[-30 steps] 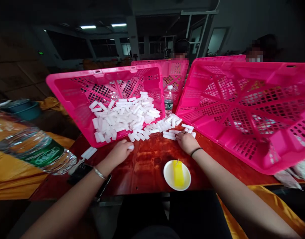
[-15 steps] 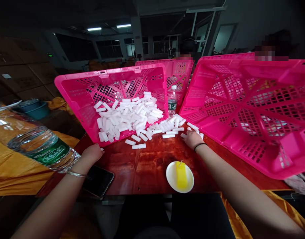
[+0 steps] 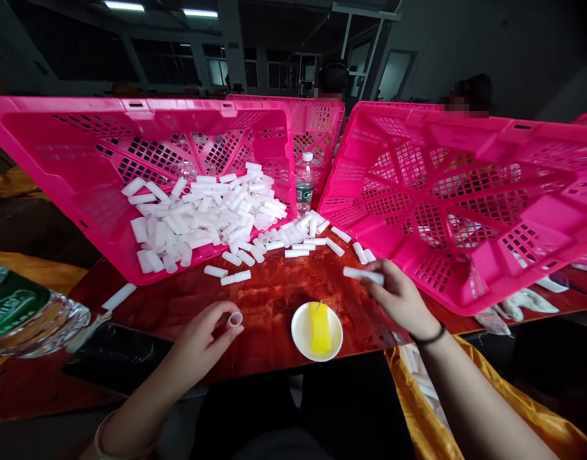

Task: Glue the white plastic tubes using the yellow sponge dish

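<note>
My left hand is closed round a short white tube, its open end facing me, above the red table. My right hand pinches a longer white tube lying sideways in its fingertips. Between the hands sits a small white dish with a yellow block in it. Behind them a tilted pink crate holds a heap of white tubes, and several more tubes lie spilled on the table.
A second tilted pink crate stands at the right, a third behind. A water bottle stands between the crates; another bottle lies at the left edge beside a dark phone. Two people sit beyond the crates.
Both hands have drawn back from the spilled tubes toward me, each now holding a white tube. The view has shifted nearer and to the left.
</note>
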`<state>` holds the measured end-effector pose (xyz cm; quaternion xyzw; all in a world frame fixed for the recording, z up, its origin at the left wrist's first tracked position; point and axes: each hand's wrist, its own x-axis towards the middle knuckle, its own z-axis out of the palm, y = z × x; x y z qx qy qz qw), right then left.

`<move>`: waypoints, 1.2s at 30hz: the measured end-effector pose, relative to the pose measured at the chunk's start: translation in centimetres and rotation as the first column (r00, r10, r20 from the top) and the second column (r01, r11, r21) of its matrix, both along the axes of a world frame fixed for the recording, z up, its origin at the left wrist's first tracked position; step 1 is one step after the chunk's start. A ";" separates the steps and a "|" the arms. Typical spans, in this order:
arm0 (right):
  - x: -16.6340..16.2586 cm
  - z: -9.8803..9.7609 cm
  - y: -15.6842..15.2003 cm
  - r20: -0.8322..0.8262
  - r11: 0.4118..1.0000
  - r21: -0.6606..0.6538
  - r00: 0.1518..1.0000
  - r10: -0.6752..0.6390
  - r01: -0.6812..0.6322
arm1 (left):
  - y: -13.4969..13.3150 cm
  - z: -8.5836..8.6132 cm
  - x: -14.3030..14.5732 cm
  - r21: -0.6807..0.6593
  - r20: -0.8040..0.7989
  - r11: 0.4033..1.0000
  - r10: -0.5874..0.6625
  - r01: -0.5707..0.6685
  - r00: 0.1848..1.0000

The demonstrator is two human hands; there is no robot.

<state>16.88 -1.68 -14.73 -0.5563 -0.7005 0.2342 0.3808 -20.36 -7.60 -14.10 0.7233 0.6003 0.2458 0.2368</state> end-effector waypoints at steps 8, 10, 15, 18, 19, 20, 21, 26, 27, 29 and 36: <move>4.2 -2.2 -2.7 -0.238 0.973 -0.066 0.944 -0.229 0.220 | 0.2 -2.3 4.2 0.077 0.036 0.984 -0.166 0.163 0.985; 2.6 -1.3 -3.6 -0.164 0.999 -0.035 0.986 0.012 -0.018 | 0.3 -2.3 5.9 0.072 0.075 0.978 -0.202 0.196 0.977; -2.0 -1.4 -6.1 0.075 0.926 0.160 0.940 0.333 -0.341 | 0.3 -3.2 8.8 0.154 0.107 0.937 -0.331 0.314 0.937; -3.0 -2.8 -6.3 0.163 0.889 0.280 0.930 0.329 -0.364 | 0.7 -3.8 9.8 0.195 0.058 0.911 -0.380 0.363 0.923; -3.0 -3.1 -6.2 0.194 0.867 0.309 0.918 0.346 -0.392 | 0.8 -3.9 10.0 0.201 0.053 0.913 -0.373 0.356 0.927; -3.0 -3.3 -6.2 0.215 0.848 0.324 0.906 0.365 -0.419 | 0.9 -3.9 10.2 0.203 0.053 0.917 -0.361 0.344 0.931; -2.9 -3.4 -6.2 0.216 0.842 0.319 0.898 0.383 -0.435 | 0.9 -3.9 10.4 0.202 0.056 0.921 -0.349 0.332 0.935; -2.8 -3.0 -6.6 -0.027 0.927 0.064 0.928 0.372 -0.370 | 0.9 -3.9 10.4 0.208 0.079 0.927 -0.334 0.312 0.939; -2.9 -3.0 -6.7 -0.039 0.934 0.050 0.934 0.355 -0.353 | 0.8 -3.9 10.3 0.212 0.082 0.926 -0.335 0.312 0.939; -2.9 -3.0 -6.9 0.004 0.929 0.098 0.933 0.359 -0.358 | 0.8 -4.0 10.2 0.219 0.084 0.924 -0.339 0.315 0.937; -3.2 -2.9 -7.8 -0.208 0.940 -0.076 0.927 0.313 -0.334 | 1.0 -4.6 10.2 0.221 0.070 0.917 -0.354 0.331 0.933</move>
